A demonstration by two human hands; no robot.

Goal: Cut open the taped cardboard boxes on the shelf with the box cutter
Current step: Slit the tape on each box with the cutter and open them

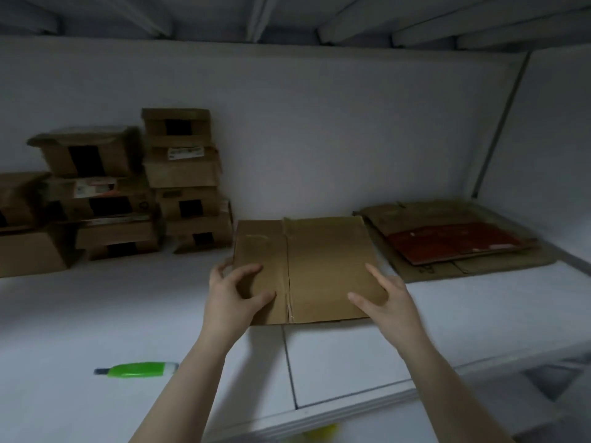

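The flattened box (323,266) lies flat on the shelf (96,314) between the two bare hands, its centre seam running from the near edge away from the person. The left grip (235,294) has thumb and forefinger on top of the card, and its outer fingers look hooked round the left edge, so it holds that side. The right grip (388,302) is spread apart, with straight fingers along the right edge and the thumb resting on the top face. It clamps nothing.

The box cutter (137,369) is in neither grip. It lies on the shelf to the left of the left grip and nearer the person, well apart from it.

Beyond the right grip and to its right sits a pile of flat cardboard (447,247). With the piece in hand, this suggests that several boxes are already dealt with.

Beyond the left grip and to its left stands a stack of taped boxes (179,174), dark tape across their faces and most apparently closed. One top box looks loose at its flaps, though I cannot tell whether it has been cut.

By this showing the task is partly done, and the larger share probably remains. The cutter has to be picked up before any of it can go on.
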